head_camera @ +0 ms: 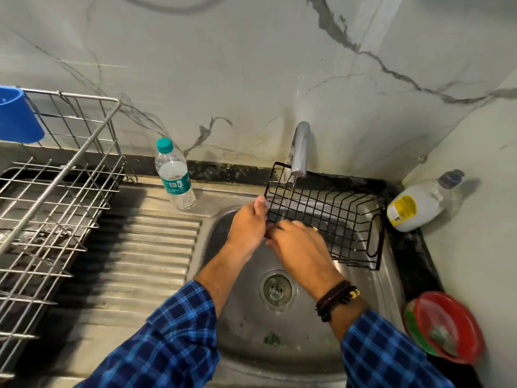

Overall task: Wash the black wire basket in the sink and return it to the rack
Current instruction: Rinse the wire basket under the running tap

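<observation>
The black wire basket (pixel 333 211) is tipped on its side over the steel sink (pixel 246 317), right under the chrome tap (pixel 300 149), from which a thin stream of water runs onto it. My left hand (pixel 247 225) grips the basket's near left edge, thumb up along the wire. My right hand (pixel 299 245) lies on the basket's lower front wires beside the left hand, fingers curled against them. The steel wire dish rack (pixel 56 191) stands at the left on the counter.
A water bottle (pixel 174 175) with a teal cap stands behind the ribbed drainboard (pixel 145 261). A blue cup (pixel 16 116) hangs on the rack. A white detergent bottle (pixel 419 205) lies right of the sink. A red bowl (pixel 444 326) sits at the sink's right edge.
</observation>
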Tool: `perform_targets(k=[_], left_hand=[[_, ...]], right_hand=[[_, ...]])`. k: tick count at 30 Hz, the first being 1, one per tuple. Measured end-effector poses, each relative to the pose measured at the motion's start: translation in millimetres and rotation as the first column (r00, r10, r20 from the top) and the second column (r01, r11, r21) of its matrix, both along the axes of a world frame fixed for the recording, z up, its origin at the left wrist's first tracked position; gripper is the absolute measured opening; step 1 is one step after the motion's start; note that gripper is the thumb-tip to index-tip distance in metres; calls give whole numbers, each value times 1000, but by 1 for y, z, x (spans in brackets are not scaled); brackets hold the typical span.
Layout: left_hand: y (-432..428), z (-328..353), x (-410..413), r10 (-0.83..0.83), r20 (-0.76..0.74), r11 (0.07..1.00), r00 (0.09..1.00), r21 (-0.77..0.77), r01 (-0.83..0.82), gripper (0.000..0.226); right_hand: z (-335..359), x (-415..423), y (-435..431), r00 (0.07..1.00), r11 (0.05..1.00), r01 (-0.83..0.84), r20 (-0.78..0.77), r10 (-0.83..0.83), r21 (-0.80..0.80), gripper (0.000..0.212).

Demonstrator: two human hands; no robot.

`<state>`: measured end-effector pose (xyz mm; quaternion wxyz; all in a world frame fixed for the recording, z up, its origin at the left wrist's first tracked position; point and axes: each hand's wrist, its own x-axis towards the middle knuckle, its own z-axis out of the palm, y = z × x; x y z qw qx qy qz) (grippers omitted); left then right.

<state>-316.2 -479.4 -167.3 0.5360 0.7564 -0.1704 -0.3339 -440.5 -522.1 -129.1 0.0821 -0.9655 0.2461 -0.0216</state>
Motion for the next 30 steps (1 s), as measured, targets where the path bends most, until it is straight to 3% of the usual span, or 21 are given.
perform_targets(k=[2,7,11,14,19,25,30], left_hand=[[-9,9,-6,0,-33,1000,999,-25,0,59],[-20,15,1,24,-276,961,961,-259,-98,35],[-17,2,4,49,-363,921,930,-344,-183,41],[-18,0,6,37,-472,887,881,-390,-246,43],[-31,6,7,41,-440,868,897,-429,-250,44],[-21,13,18,115,-402,856,908,-423,-296,46],[13,1,27,151,-449,866,881,-370,-337,53]], right_hand=[[-2,9,1,1000,999,27,-10,-27,-32,26],[-11,1,-18,1000,1000,11,22,-10,-13,36],[-26,-12,-36,999,996,0,-49,-5,-85,62],[-31,-13,-48,995,990,74,-61,-82,-123,51],[-28,7,-41,986,990,141,-87,-143,-29,52],[-39,1,-54,988,997,51,-140,-59,-61,65],[-30,-29,-74,979,971,196,-92,-184,140,64]])
